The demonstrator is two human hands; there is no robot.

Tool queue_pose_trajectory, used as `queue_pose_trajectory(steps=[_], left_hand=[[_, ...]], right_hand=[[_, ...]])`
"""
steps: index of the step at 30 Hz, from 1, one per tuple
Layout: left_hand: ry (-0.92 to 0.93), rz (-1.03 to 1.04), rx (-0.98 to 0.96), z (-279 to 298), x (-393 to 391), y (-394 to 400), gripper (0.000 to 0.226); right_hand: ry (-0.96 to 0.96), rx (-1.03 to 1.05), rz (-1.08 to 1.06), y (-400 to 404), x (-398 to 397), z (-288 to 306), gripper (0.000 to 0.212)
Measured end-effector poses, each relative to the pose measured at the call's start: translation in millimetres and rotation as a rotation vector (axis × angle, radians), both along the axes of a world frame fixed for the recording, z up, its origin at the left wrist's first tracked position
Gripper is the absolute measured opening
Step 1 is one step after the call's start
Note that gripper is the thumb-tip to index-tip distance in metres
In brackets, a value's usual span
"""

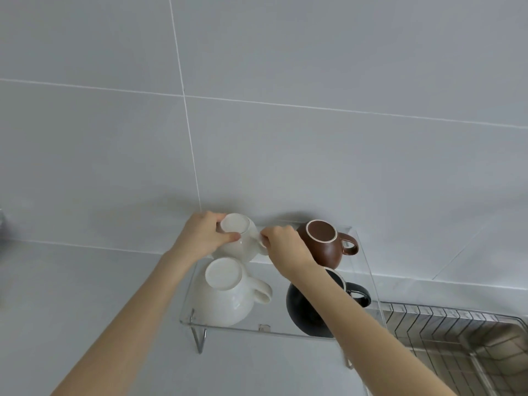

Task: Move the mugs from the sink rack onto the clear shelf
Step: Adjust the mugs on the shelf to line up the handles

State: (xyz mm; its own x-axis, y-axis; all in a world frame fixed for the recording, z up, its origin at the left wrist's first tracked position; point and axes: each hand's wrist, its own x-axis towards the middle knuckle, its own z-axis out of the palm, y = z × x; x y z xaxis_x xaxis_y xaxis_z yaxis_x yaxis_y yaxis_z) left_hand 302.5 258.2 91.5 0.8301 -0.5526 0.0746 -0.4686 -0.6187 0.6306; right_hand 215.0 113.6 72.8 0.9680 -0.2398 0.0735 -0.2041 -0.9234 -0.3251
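Together, left hand and right hand grip rear white mug on clear shelf.

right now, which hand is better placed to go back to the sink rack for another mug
Right, probably. The sink rack lies at lower right, on the right hand side, and that hand only pinches the rear white mug handle. The left hand wraps the mug's body, steadying it.

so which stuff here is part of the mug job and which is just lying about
Part of the job:
- clear acrylic shelf
- upside-down white mug at the back, held by left hand and right hand
- upside-down white mug in front
- upside-down brown mug
- upside-down black mug
- metal wire sink rack

Just there:
- grey tiled wall
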Motion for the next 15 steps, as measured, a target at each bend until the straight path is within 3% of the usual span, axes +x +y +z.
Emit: queue_pose_trajectory(steps=[6, 11, 15], left_hand=[[-0.116, 0.092, -0.009, -3.9, -9.0, -3.2, 0.026], [-0.112, 0.098, -0.046, -8.1, -7.3, -3.0, 0.027], [-0.102, 0.097, -0.056, -8.0, -8.7, -1.3, 0.024]], right_hand=[[-0.019, 0.015, 0.036, -18.3, 17.5, -0.8, 0.048], [-0.057, 0.055, 0.005, -19.4, 16.9, -10.0, 0.023], [-0.073, 0.087, -0.021, -19.5, 17.6, -14.3, 0.016]])
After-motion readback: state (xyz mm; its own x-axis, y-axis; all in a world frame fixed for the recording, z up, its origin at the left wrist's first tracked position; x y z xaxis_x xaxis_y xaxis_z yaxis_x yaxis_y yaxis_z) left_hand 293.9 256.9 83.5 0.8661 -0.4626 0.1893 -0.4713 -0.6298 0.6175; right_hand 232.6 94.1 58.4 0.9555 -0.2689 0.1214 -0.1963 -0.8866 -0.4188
